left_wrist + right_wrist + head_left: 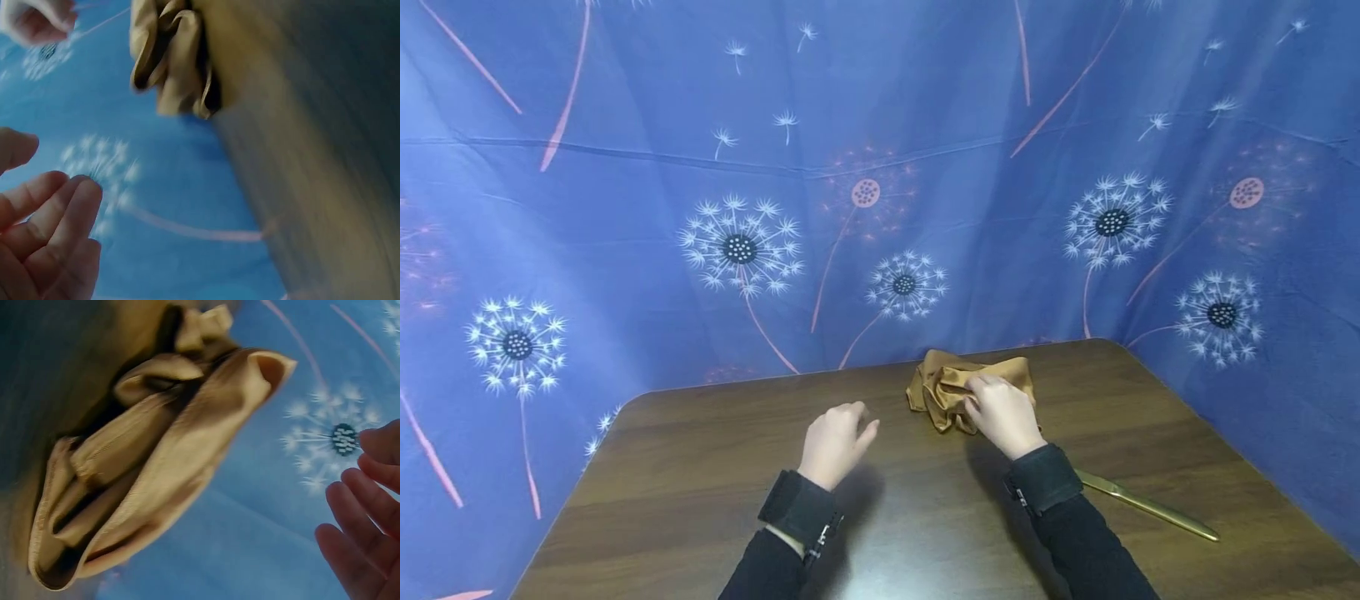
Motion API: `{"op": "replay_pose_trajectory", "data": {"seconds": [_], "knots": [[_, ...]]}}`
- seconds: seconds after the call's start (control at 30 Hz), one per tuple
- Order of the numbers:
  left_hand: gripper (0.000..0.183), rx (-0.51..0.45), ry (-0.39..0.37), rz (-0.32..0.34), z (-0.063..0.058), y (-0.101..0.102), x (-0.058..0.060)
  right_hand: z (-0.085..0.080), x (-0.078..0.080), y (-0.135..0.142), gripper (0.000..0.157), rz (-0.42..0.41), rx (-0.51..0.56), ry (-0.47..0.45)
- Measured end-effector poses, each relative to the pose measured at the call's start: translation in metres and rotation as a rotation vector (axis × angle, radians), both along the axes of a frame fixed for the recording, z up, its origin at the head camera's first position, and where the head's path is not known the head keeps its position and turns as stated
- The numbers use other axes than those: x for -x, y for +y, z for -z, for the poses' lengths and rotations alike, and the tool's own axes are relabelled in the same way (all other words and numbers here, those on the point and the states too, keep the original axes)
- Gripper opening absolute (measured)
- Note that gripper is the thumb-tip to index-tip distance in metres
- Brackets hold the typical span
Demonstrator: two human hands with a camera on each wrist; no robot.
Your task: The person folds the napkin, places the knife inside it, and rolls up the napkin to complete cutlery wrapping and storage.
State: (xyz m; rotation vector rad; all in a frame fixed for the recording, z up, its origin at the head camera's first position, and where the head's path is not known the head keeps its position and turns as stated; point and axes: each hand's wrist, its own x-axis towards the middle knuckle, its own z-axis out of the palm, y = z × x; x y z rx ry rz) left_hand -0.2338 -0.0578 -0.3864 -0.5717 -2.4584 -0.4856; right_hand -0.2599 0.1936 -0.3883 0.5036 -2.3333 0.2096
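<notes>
A crumpled golden-brown cloth (942, 390) with a satin sheen lies in a heap at the table's back edge. Over its right front side is my right hand (1006, 418), overlapping it in the head view. From the right wrist, the cloth (156, 469) shows loose folds, and the right hand (369, 519) has relaxed, slightly bent fingers with a gap to the fabric. My left hand (833, 442) hovers over the table to the left of the cloth. Its fingers (78, 215) are loosely bent and hold nothing in the left wrist view.
A slim gold-coloured knife-like utensil (1157, 508) lies on the brown wooden table (700, 500), its far end hidden by my right cuff. Behind the table hangs a blue curtain (985, 208) with dandelion prints, which also runs along both sides.
</notes>
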Motion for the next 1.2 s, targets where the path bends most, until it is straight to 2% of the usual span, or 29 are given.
{"op": "replay_pose_trajectory", "data": {"seconds": [0.13, 0.3, 0.4, 0.53, 0.7, 0.87, 1.1, 1.2], "knots": [[0.016, 0.024, -0.038, 0.048, 0.006, 0.018, 0.021, 0.008, 0.013, 0.001, 0.017, 0.014, -0.003, -0.043], [0.015, 0.069, -0.137, 0.075, 0.018, 0.033, 0.044, 0.02, 0.024, 0.0, 0.021, 0.045, -0.038, -0.176], [0.016, 0.1, -0.198, 0.09, 0.027, 0.04, 0.055, 0.028, 0.028, -0.001, 0.025, 0.062, -0.065, -0.261], [0.016, 0.165, -0.271, 0.104, 0.04, 0.049, 0.066, 0.038, 0.031, -0.002, 0.033, 0.086, -0.117, -0.332], [0.024, 0.229, -0.321, 0.13, 0.049, 0.061, 0.07, 0.047, 0.034, -0.002, 0.038, 0.106, -0.163, -0.356], [0.031, 0.275, -0.301, 0.172, 0.047, 0.073, 0.067, 0.049, 0.035, -0.001, 0.032, 0.119, -0.178, -0.371], [0.027, 0.202, -0.278, 0.203, 0.045, 0.084, 0.066, 0.043, 0.035, 0.005, 0.016, 0.109, -0.166, -0.334], [0.017, 0.134, -0.229, 0.227, 0.043, 0.086, 0.068, 0.037, 0.036, 0.01, 0.011, 0.105, -0.151, -0.349]]}}
